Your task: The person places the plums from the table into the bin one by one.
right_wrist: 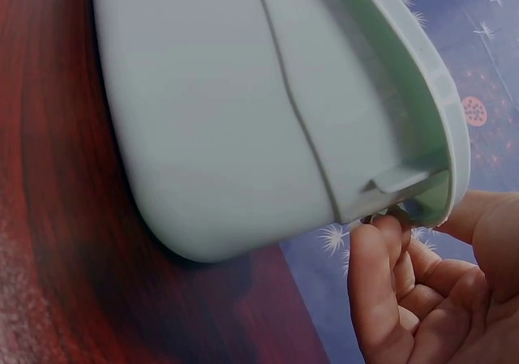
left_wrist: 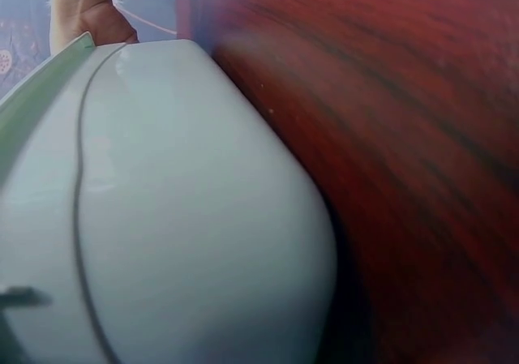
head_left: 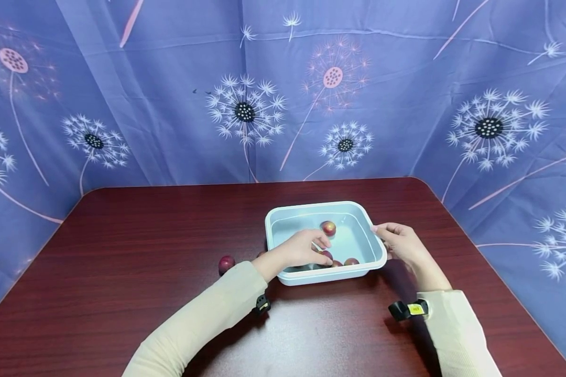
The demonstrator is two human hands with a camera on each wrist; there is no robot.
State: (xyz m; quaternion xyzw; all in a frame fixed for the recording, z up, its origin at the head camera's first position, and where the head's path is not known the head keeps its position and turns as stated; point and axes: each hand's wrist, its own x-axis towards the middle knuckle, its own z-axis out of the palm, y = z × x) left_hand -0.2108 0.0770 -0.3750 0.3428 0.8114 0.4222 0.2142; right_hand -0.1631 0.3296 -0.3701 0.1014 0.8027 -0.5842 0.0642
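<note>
A pale blue-green plastic basin (head_left: pixel 324 275) stands on the table with several red-yellow plums in it. One plum (head_left: pixel 328 228) lies towards its back, another plum (head_left: pixel 351 261) near the front wall. My left hand (head_left: pixel 301 248) reaches over the basin's near-left side, fingers and thumb curved about a plum (head_left: pixel 327 255) that they partly hide. My right hand (head_left: pixel 402 244) pinches the rim at the basin's right end. In the right wrist view, the right hand's thumb (right_wrist: pixel 461 218) is at the rim and its curled fingers lie beneath. The left wrist view shows the basin's outer wall (left_wrist: pixel 203 177).
A dark red plum (head_left: pixel 226 264) sits on the table left of the basin. Another plum (head_left: pixel 261 254) is partly hidden behind my left wrist. The brown wooden table (head_left: pixel 160 225) meets a blue dandelion-print curtain (head_left: pixel 170 104) at the back and sides.
</note>
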